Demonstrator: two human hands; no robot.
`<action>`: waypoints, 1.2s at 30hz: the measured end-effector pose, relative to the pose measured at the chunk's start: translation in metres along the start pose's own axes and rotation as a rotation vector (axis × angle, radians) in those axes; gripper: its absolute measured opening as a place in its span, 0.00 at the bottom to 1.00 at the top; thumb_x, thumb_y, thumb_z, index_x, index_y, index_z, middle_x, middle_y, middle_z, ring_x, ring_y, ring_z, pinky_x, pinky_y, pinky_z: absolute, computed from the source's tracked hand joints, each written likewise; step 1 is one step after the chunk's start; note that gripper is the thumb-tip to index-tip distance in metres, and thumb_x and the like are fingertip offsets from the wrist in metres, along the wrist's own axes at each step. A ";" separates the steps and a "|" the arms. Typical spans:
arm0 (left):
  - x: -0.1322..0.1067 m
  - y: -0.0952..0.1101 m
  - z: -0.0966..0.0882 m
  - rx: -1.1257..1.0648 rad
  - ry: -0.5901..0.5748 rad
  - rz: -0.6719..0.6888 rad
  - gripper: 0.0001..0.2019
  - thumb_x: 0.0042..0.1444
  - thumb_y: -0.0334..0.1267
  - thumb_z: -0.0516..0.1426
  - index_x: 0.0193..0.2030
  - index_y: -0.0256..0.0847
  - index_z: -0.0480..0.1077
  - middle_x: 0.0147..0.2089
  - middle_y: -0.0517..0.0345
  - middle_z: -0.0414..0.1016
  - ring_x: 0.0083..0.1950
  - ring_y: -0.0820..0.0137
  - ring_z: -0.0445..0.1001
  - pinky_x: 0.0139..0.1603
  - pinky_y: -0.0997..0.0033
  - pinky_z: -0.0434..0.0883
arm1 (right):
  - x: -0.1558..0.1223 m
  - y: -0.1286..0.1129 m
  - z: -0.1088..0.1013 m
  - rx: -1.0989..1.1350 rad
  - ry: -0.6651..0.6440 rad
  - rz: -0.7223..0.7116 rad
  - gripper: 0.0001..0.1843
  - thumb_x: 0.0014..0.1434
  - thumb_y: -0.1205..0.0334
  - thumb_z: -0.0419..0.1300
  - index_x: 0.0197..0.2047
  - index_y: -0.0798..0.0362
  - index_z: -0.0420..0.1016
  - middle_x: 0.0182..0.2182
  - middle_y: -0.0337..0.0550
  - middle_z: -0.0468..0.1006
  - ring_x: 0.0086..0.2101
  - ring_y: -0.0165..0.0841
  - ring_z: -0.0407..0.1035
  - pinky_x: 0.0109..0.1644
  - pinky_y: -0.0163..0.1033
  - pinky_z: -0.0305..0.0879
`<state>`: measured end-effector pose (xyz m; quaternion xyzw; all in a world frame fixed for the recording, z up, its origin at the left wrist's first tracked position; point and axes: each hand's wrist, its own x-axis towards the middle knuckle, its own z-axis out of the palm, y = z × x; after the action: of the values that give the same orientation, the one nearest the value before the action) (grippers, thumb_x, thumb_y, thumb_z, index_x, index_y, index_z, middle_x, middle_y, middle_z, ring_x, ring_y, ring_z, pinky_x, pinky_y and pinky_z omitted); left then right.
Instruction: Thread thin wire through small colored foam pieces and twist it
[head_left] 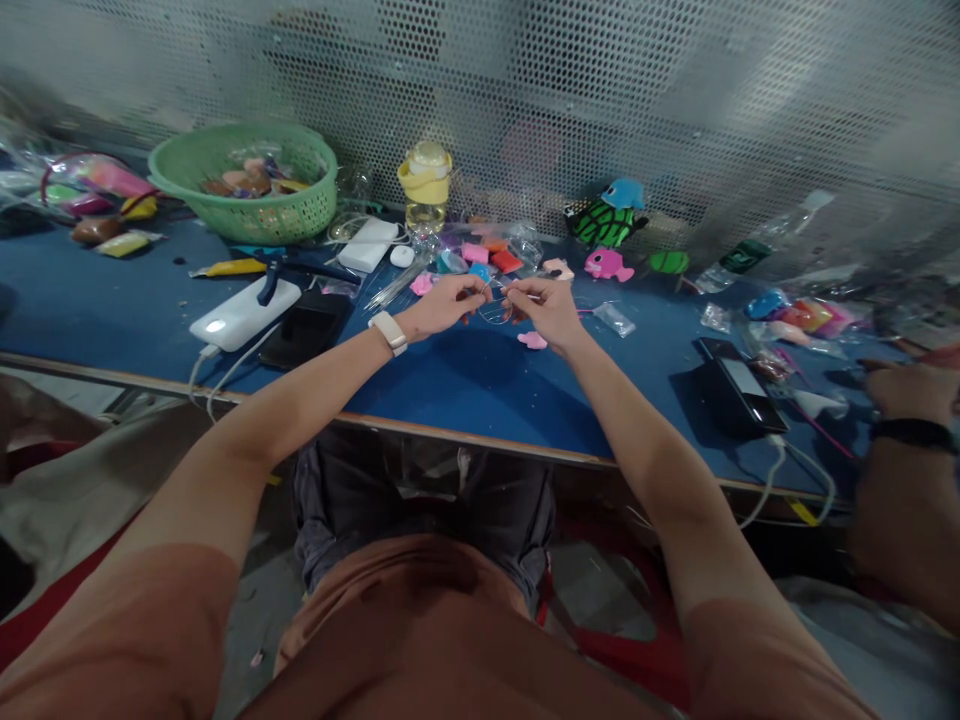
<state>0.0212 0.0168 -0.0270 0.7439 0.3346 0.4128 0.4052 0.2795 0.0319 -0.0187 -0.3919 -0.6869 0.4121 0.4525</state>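
Note:
Both hands meet above the middle of the blue table (465,390). My left hand (453,304), with a pale band on its wrist, pinches a thin wire (493,318) that curves in a loop between the hands. Closed on the other side of the same strand are the fingers of my right hand (546,310). Whether it is metal wire or clear line I cannot make out. A pink clay piece (532,341) lies just below my right hand. Behind my left hand are a pink lump (421,284) and a bundle of thin rods (390,288).
A green basket (247,215) stands back left, with a white power bank (244,312) nearer. Behind are a yellow-lidded bottle (426,188), a clay turtle (606,215) and a pink fish (608,265). Right are a phone (739,385) and a co-worker's hand (911,390).

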 end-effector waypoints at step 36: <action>-0.003 0.015 -0.008 0.100 -0.122 -0.019 0.10 0.75 0.38 0.67 0.53 0.38 0.91 0.48 0.43 0.93 0.39 0.66 0.88 0.44 0.61 0.87 | 0.006 0.000 -0.017 -0.004 -0.040 -0.023 0.24 0.58 0.37 0.86 0.40 0.49 0.92 0.34 0.46 0.90 0.30 0.35 0.81 0.29 0.40 0.74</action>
<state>0.0153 0.0104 -0.0125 0.7837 0.3366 0.3458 0.3910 0.2940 0.0405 -0.0125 -0.3765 -0.7011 0.4132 0.4427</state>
